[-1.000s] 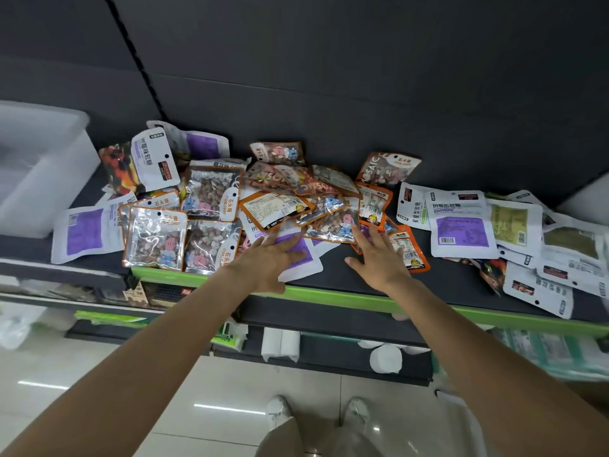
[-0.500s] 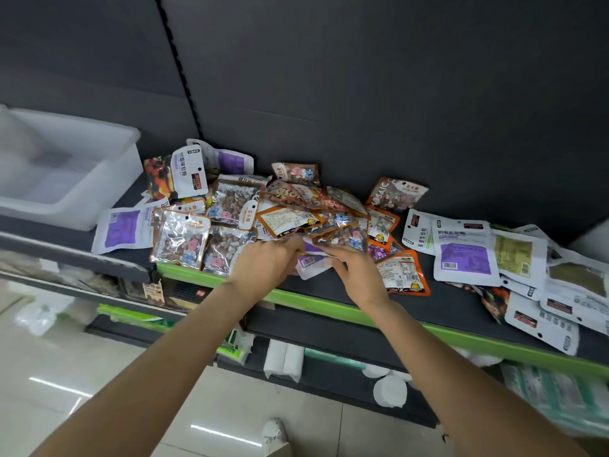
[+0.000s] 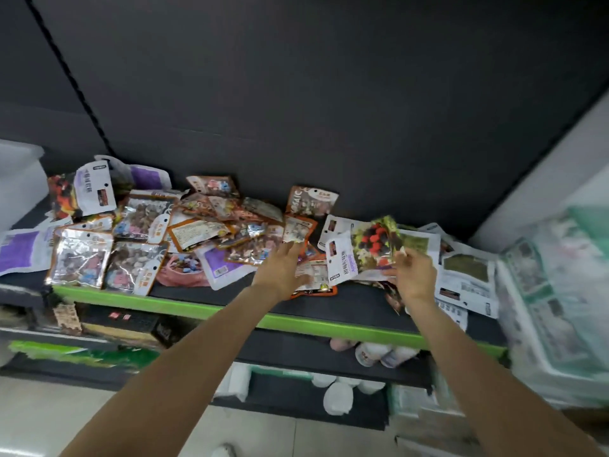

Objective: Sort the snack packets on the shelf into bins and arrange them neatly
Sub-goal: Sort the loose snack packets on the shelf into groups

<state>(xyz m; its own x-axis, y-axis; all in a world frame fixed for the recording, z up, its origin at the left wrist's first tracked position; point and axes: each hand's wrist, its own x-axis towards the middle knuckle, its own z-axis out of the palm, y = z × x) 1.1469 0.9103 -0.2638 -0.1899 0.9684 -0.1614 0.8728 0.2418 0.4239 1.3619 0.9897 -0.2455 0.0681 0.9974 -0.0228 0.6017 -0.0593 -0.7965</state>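
Snack packets (image 3: 184, 235) mostly unsorted; berry packet (image 3: 372, 249) pinched in right hand (image 3: 413, 275), left hand (image 3: 283, 272) flat, open beside; bin (image 3: 16, 183) far left.

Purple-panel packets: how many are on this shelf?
3 purple-panel packets are visible: one at the far left, one at the back left behind other packets, and one near the middle front, partly covered. Others may be buried in the heap.

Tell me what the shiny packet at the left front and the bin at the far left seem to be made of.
The shiny packet: likely metallised plastic film, glossy; it shows crinkled silver glints. The bin: probably translucent white plastic, matte; its wall looks milky and smooth, though blurred.
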